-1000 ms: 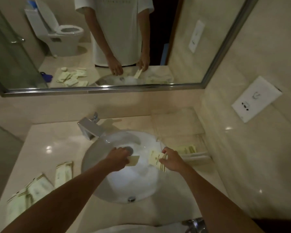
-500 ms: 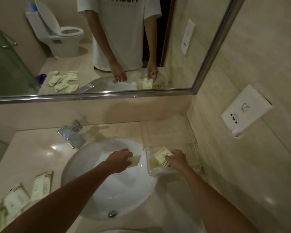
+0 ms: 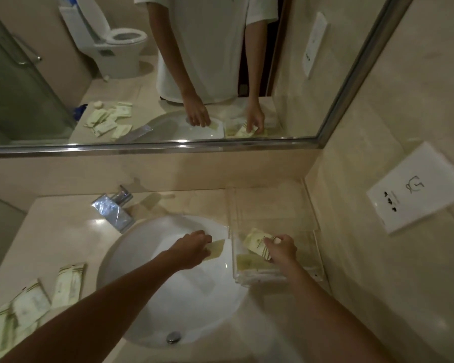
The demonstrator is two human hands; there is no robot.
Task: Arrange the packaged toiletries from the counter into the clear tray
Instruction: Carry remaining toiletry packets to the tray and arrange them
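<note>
Left arm: reaches in from the lower left across the white sink basin [image 3: 168, 284], forearm stretched toward the tray.
Right arm: comes up from the lower right, wrist bent down over the tray's near end.
Counter [image 3: 63, 231]: pale stone, with the basin sunk into it and a chrome faucet [image 3: 114, 209] at the back.
Clear tray [image 3: 309, 208]: a see-through box standing on the counter just right of the basin, against the side wall; a few pale packets already lie flat in its near end.
Loose packets [image 3: 68, 284]: cream sachets with green print, lying in a scatter on the counter at the far left, well apart from the tray.
Left hand [image 3: 192, 248]: fingers curled, pinching a small plain cream packet [image 3: 216, 248] over the basin, just beside the tray's left wall.
Right hand [image 3: 282, 248]: fingers curled round a printed sachet [image 3: 257, 242], held tilted inside the tray above the packets there.
</note>
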